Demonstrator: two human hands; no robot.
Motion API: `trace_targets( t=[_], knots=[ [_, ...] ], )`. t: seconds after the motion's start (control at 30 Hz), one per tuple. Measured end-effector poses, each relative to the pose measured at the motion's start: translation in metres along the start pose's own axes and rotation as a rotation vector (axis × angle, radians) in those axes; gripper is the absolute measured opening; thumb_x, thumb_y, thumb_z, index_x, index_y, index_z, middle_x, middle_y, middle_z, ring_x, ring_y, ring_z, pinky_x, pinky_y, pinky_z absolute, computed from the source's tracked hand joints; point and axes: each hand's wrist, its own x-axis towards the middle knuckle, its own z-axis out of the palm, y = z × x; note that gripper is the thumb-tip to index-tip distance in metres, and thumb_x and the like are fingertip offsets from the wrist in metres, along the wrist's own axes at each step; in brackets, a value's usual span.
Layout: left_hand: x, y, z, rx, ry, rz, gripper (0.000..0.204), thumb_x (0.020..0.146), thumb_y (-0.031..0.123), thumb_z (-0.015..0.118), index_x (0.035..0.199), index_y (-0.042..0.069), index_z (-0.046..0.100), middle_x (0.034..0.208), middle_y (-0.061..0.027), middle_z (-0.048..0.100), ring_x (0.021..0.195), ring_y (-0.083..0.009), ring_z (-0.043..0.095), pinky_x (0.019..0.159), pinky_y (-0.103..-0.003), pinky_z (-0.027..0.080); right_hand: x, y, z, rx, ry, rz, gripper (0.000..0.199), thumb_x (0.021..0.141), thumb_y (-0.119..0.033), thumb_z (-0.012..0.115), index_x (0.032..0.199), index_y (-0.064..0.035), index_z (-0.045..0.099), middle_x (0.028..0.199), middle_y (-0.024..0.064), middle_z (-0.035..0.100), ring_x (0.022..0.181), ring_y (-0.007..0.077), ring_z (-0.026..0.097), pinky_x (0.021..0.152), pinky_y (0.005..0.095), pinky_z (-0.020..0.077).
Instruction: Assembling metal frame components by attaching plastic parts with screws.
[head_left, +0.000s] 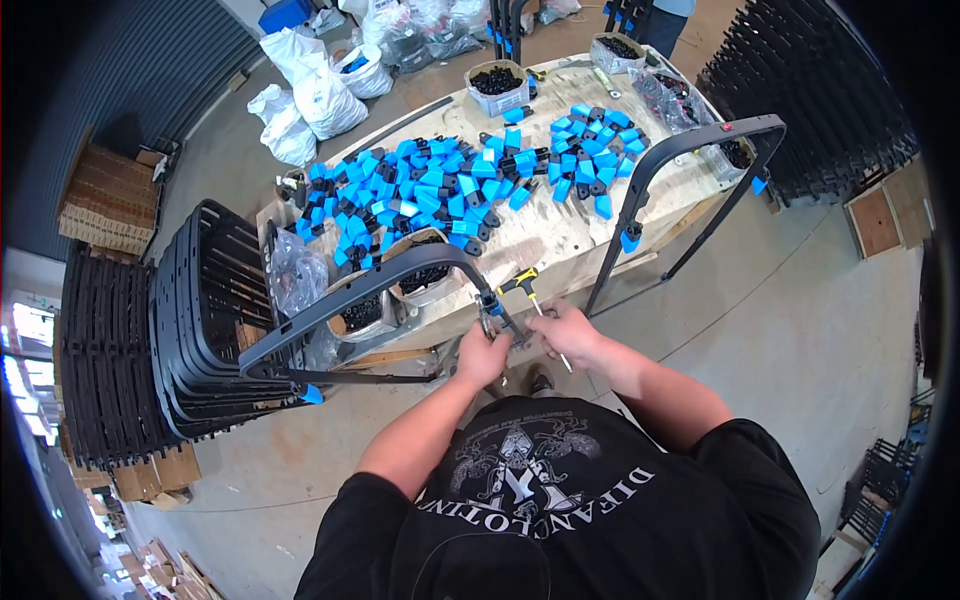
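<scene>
In the head view, with our hands as the clock's centre, the right hand [565,334] has its fingers curled round the shaft of a yellow-and-black T-handled driver [522,283], which sits at 12 o'clock, handle up and tip slanting toward 5. The left hand [482,357] is beside the lower end of a black tubular frame [375,275]; its fingers bend inward, yet we cannot tell how tightly they close or on what. That frame arches away toward 10 o'clock, across the near edge of our workbench [540,228]. At 1 o'clock a second black frame [652,168] rises over the bench's right part, so the gap between the two is our way in. Blue-and-black pieces [420,185] crowd the top at 11. Stacked frames [195,310] hem us in at 9; our widest room lies toward 3, where concrete floor [745,325] spreads out.
</scene>
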Motion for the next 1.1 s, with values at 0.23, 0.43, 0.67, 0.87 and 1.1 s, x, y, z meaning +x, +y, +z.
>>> trace_targets(
  t=[0.23,0.43,0.67,0.87,1.1],
  knots=[
    [-0.027,0.01,-0.047,-0.722,0.023,-0.198,0.017,0.092,0.013,0.059,0.104,0.002,0.055,0.066,-0.0051,0.055,0.048,-0.0169,0.055,0.046,-0.032,0.047,0.038,-0.003,0.012,-0.13,0.227,-0.364,0.067,0.088,-0.011,0.068,0.149,-0.0145,0.04,0.085,0.0127,0.066,0.061,0.0174,0.063,0.058,0.0344,0.0517],
    [-0.037,0.011,-0.061,-0.588,0.103,-0.171,0.025,0.093,0.011,0.058,0.115,0.001,0.052,0.07,-0.006,0.054,0.052,-0.0176,0.051,0.05,-0.034,0.046,0.045,-0.009,0.017,-0.203,0.212,-0.383,0.046,0.09,-0.016,0.062,0.135,-0.0186,0.056,0.089,0.0199,0.069,0.081,0.0317,0.069,0.076,0.0409,0.0533],
    [-0.063,0.041,-0.041,0.056,0.04,0.088,0.039,0.086,0.016,0.066,0.121,-0.001,0.058,0.089,-0.0125,0.069,0.082,-0.0198,0.067,0.075,-0.035,0.052,0.074,0.006,-0.013,0.327,0.423,-0.169,0.047,0.092,-0.017,0.064,0.138,-0.0132,0.052,0.095,0.0125,0.065,0.071,0.0192,0.059,0.064,0.0358,0.0486],
    [-0.035,0.061,-0.022,0.146,-0.003,0.261,0.055,0.087,0.023,0.065,0.134,-0.003,0.052,0.116,-0.0281,0.068,0.107,-0.038,0.069,0.093,-0.044,0.053,0.012,-0.014,-0.026,0.528,0.067,-0.106,0.061,0.091,-0.026,0.07,0.145,-0.0163,0.042,0.091,0.0015,0.051,0.071,0.0125,0.05,0.056,0.0276,0.0413],
    [-0.041,0.099,0.001,0.42,-0.119,0.478,0.058,0.088,0.022,0.068,0.138,-0.002,0.05,0.105,-0.0198,0.067,0.096,-0.0316,0.066,0.088,-0.04,0.053,0.055,0.011,-0.001,0.382,0.216,-0.182,0.077,0.094,-0.011,0.059,0.159,-0.0089,0.017,0.102,0.0171,0.065,0.09,0.0255,0.066,0.071,0.0398,0.0556]
  ],
)
